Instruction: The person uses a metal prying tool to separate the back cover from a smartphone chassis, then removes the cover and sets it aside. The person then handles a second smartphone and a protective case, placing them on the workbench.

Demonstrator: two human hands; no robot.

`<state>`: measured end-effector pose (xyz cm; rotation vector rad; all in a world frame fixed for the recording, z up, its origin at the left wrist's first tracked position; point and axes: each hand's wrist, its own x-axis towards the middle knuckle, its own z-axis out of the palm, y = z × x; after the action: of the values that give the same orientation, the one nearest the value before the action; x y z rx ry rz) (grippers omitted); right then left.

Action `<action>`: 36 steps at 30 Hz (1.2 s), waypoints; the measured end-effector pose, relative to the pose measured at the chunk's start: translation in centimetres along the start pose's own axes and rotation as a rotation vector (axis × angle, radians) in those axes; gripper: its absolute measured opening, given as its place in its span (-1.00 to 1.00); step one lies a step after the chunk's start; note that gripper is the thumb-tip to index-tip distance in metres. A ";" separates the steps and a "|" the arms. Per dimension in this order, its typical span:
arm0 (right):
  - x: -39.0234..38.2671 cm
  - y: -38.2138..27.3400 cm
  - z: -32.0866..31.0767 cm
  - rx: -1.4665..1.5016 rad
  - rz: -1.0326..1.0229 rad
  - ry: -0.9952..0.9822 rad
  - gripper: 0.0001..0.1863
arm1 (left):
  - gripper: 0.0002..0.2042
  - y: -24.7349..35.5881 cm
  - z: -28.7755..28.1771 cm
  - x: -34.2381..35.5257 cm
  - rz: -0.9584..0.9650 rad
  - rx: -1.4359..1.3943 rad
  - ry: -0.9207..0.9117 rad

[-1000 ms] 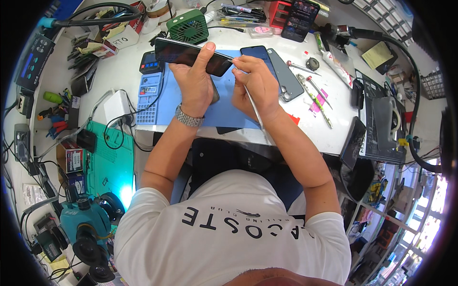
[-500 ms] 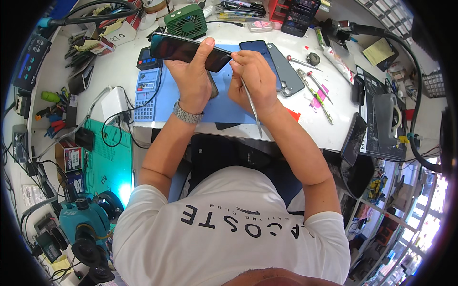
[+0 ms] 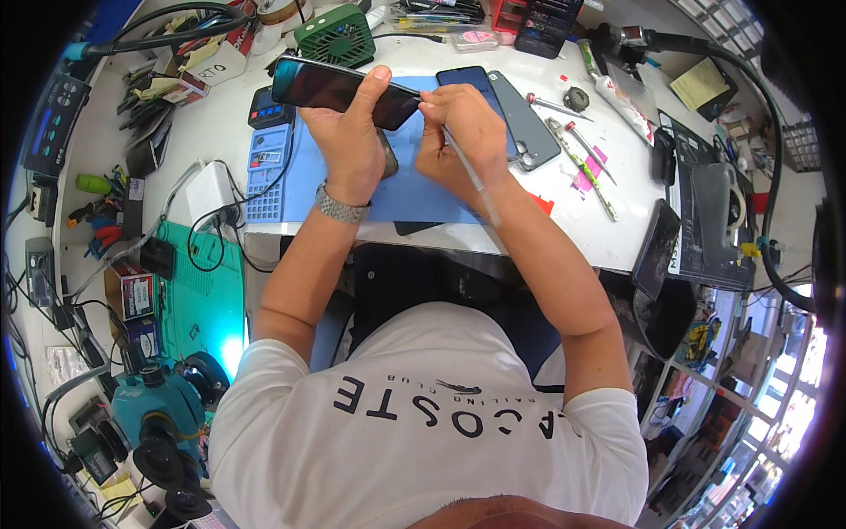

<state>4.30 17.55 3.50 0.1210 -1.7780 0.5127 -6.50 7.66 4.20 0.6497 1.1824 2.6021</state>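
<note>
My left hand (image 3: pixel 351 148) is closed round a dark smartphone (image 3: pixel 308 84), tilted above the blue work mat (image 3: pixel 414 198), its thumb across the screen. My right hand (image 3: pixel 467 132) pinches at the phone's right end. A long, thin silver tool (image 3: pixel 473 172) lies in that same hand; its rear part is smeared by motion and points back toward my wrist. Whether its front tip touches the phone is hidden by my fingers. Below the left palm, another phone-like piece (image 3: pixel 389 157) rests on the mat, partly covered.
Right of the hands lie a phone (image 3: pixel 467 79), a grey phone back (image 3: pixel 527 123) and several screwdrivers (image 3: pixel 589 150). A green fan (image 3: pixel 337 37) stands behind. Left are a blue parts tray (image 3: pixel 266 172), a white adapter (image 3: pixel 210 194) with cables, and a teal microscope (image 3: pixel 154 410).
The silver tool's rear end has swung to the right, over my forearm. Both hands and the phone sit slightly farther left in the picture, still together.
</note>
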 end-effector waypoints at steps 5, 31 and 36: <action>-0.6 0.7 -0.4 0.338 0.309 0.060 -0.76 | -0.66 0.5 0.5 -0.1 -0.121 -0.106 0.016; 1.0 -2.8 -1.8 0.397 0.247 -0.023 -0.79 | -0.87 0.2 -0.5 0.0 -0.278 -0.183 0.020; 3.2 -5.3 -6.9 0.117 0.641 0.072 -0.91 | -0.60 -0.5 -1.9 0.4 -0.431 -0.352 -0.099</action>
<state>11.39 16.16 9.26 -0.3961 -1.6973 1.0637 -7.80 6.86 2.84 0.3925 0.7103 2.2950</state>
